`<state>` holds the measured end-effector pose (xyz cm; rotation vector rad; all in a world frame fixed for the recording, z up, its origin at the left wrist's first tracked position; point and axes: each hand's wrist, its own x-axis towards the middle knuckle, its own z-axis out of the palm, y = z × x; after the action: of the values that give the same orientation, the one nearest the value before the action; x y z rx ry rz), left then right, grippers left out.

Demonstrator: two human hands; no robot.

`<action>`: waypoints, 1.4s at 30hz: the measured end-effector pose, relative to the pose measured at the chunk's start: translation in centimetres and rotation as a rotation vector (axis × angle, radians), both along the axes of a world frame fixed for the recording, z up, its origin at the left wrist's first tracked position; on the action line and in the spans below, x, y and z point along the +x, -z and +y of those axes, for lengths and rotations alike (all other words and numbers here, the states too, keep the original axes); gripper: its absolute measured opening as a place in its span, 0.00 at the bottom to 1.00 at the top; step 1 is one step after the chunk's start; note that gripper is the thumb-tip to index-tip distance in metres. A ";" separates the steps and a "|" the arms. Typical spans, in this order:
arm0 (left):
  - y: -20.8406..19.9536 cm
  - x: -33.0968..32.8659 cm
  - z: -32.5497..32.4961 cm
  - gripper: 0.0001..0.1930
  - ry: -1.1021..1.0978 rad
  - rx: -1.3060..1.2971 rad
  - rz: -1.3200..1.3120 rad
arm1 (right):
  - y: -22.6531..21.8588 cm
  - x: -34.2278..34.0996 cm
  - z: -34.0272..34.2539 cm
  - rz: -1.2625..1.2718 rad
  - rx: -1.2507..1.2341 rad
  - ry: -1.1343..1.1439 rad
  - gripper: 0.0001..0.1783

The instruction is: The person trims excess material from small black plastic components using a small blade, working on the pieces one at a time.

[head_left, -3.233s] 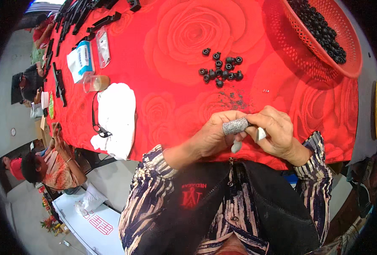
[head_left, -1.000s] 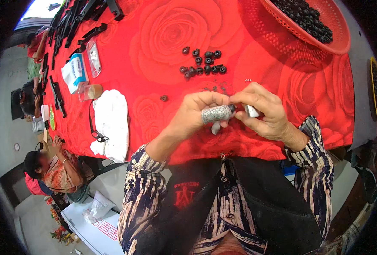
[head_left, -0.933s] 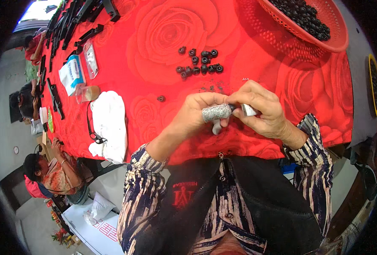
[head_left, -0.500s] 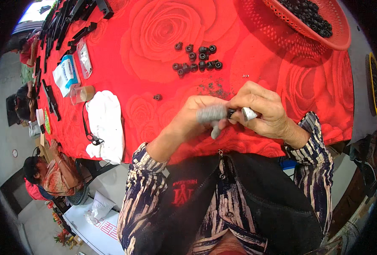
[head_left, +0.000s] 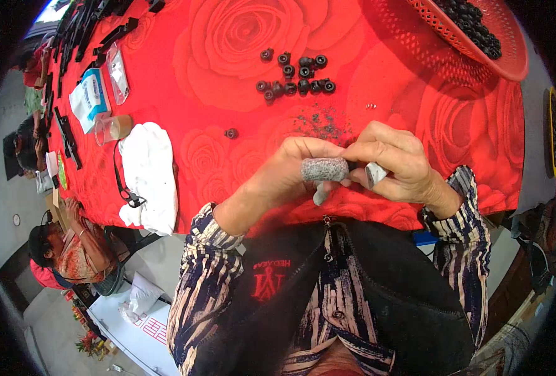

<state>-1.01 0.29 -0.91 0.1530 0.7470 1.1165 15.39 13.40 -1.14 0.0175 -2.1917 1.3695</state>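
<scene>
My two hands meet above the near edge of the red tablecloth. My left hand (head_left: 284, 166) is closed, with grey knit covers (head_left: 325, 169) over its fingers. Its fingertips pinch a small black part (head_left: 352, 166), mostly hidden, against my right hand (head_left: 394, 160). That hand is closed on the part too; a whitish piece (head_left: 375, 175) shows at its fingers, and whether it is a finger wrap or a tool end I cannot tell. Beyond them lie dark crumbs (head_left: 322, 122) and a group of round black plastic pieces (head_left: 288, 71). One more black piece (head_left: 231, 133) sits apart to the left.
At the far right stands a red perforated basket (head_left: 507, 66) of black pieces. A small spring (head_left: 371, 106) lies nearby. Leftward are a white cloth (head_left: 146, 178), a plastic cup (head_left: 113, 128), a tissue pack (head_left: 91, 100) and long black parts (head_left: 65, 138). Other people sit along the left side.
Both hands have shifted slightly right, still together, and the left hand's grey-covered finger has turned. The whole view has moved a little.
</scene>
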 end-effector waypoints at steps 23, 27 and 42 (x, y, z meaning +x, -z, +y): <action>-0.3 0.8 -0.5 0.09 -0.175 0.091 0.214 | -1.3 0.2 0.3 -0.201 -0.062 0.118 0.16; -0.5 0.8 -0.6 0.09 -0.171 0.153 0.331 | -1.1 0.2 0.2 -0.265 -0.046 0.112 0.14; -0.2 1.0 -0.5 0.10 -0.155 0.111 0.286 | -0.5 0.2 0.1 -0.272 -0.037 0.112 0.13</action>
<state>0.01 -0.24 -0.68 0.3594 0.9640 1.3005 15.59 13.52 -0.59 -0.3184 -2.3455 1.4172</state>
